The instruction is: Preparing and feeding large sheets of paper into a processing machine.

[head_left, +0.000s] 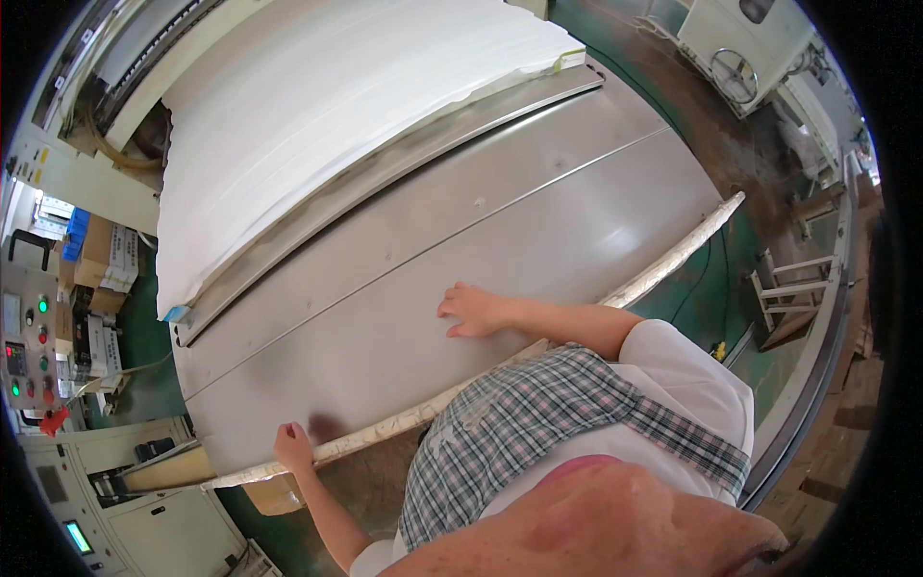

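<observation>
Across the far side of a smooth, grey metal desk (577, 221) spreads a wide white sheet (365, 87), with a long metal bar (413, 159) along its front and a crinkled strip (673, 255) wrapping the desk's near edge. Above the desk's near half, the right hand (473, 310) has its fingers apart; at its near-left edge, the left hand (293, 447) is curled together. Left of the desk, cartons (120, 258) bear print too small to read.
</observation>
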Demonstrator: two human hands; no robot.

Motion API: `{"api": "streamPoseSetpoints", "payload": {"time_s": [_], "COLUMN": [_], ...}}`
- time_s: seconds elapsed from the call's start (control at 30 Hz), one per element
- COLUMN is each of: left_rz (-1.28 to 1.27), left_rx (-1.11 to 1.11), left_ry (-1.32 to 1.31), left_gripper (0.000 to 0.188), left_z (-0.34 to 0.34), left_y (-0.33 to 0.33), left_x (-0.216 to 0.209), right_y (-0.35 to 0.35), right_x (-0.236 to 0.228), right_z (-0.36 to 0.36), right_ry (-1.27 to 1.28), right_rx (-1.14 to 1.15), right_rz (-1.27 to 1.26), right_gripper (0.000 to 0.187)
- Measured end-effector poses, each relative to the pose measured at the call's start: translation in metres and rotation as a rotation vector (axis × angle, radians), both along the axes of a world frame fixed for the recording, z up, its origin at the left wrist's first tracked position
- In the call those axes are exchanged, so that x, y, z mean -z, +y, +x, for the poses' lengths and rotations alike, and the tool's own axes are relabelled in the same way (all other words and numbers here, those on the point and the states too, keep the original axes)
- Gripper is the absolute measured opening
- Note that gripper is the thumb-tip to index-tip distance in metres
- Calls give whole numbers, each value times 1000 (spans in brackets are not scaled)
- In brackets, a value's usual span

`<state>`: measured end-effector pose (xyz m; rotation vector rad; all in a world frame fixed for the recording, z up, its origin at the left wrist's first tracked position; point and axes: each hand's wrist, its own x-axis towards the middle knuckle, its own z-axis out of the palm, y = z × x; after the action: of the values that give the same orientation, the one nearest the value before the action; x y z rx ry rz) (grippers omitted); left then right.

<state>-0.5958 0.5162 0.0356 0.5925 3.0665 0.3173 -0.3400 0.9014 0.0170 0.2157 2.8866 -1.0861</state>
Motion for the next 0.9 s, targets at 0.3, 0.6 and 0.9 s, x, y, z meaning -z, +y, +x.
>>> {"api": "streamPoseSetpoints", "payload": {"time_s": [0.3,0.6,0.9], "left_rz": [-42,-18,47], "left_rx": [-76,-123,-113], "left_ry": [-38,-56,-99], "left_gripper": [25,25,23], "left_z": [-6,-4,-2], "left_y": [8,4,-2], "left_x": [2,-4,-1], "right_y": [8,5,4], "right_x": [3,-1,-3], "right_z": [-4,-11,-12], "right_ry": [64,63,90], "right_rx": [-3,-20,88], "right_rz": [-4,-19,-49], "right_gripper": [32,31,27]}}
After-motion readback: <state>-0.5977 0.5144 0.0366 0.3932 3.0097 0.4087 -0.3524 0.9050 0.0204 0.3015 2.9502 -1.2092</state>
